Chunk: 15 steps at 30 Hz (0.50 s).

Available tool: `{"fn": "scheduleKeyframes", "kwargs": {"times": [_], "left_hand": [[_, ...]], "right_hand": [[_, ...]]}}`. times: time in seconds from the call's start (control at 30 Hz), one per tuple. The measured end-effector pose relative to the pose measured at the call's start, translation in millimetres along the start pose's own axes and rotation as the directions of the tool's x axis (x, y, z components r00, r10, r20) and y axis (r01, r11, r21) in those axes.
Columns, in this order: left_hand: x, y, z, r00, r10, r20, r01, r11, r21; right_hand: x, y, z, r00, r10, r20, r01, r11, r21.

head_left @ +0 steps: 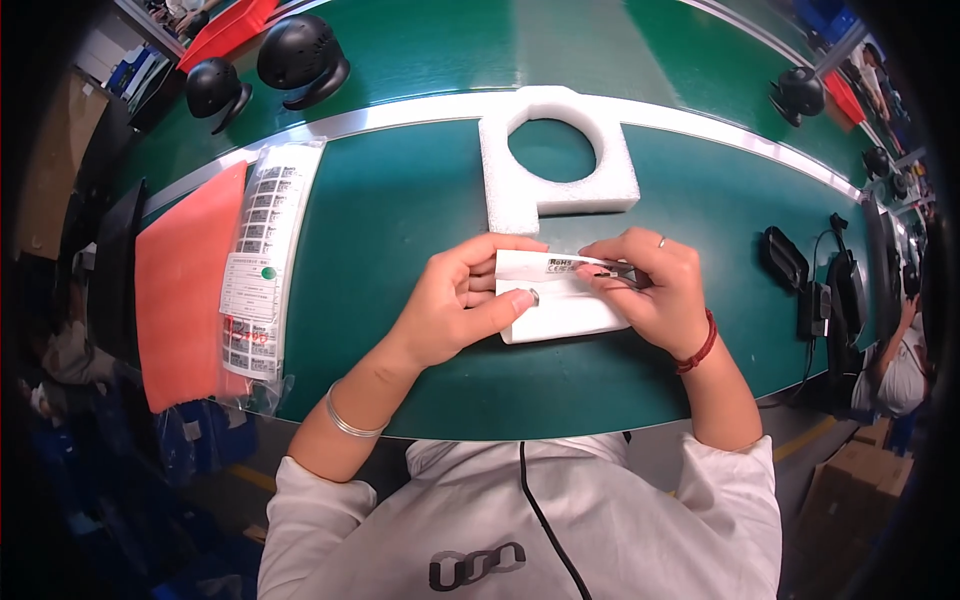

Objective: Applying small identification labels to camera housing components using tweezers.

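White foam block [560,305] lies flat on the green table [400,230], long axis running left to right. Left hand [465,295] grips its left end, fingers curled above, thumb pressed on top. Right hand [655,285] pinches a small label [580,264] against its upper edge. Plastic bag [262,260] holds label sheets.

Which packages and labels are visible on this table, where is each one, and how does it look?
White label strip: small, held between the left hand and right hand, over a white block.
Label sheet: long, white, in clear plastic, left of the hands.
Orange sheet: flat, at the far left.
Foam packing piece: white, round hole, behind the hands.
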<state>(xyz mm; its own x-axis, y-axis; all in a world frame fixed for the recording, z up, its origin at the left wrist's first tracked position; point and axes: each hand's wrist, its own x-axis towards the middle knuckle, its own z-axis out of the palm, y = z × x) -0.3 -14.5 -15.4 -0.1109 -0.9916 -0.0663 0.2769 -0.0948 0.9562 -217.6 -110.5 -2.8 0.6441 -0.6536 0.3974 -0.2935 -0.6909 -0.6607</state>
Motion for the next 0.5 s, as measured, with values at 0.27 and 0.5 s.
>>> {"fn": "scheduleKeyframes", "kwargs": {"times": [0.27,0.5], "left_hand": [[4.1,-2.1,1.9,0.993,0.105,-0.054,-0.104,0.994,0.032],[6.0,1.1,-7.7,0.985,-0.173,0.000,0.171,0.974,-0.151]], "right_hand": [[-2.0,0.4,-1.1,0.999,0.048,0.017,-0.049,0.995,0.092],[0.0,-4.6,-1.7,1.000,-0.011,-0.015,0.012,0.997,0.070]]}}
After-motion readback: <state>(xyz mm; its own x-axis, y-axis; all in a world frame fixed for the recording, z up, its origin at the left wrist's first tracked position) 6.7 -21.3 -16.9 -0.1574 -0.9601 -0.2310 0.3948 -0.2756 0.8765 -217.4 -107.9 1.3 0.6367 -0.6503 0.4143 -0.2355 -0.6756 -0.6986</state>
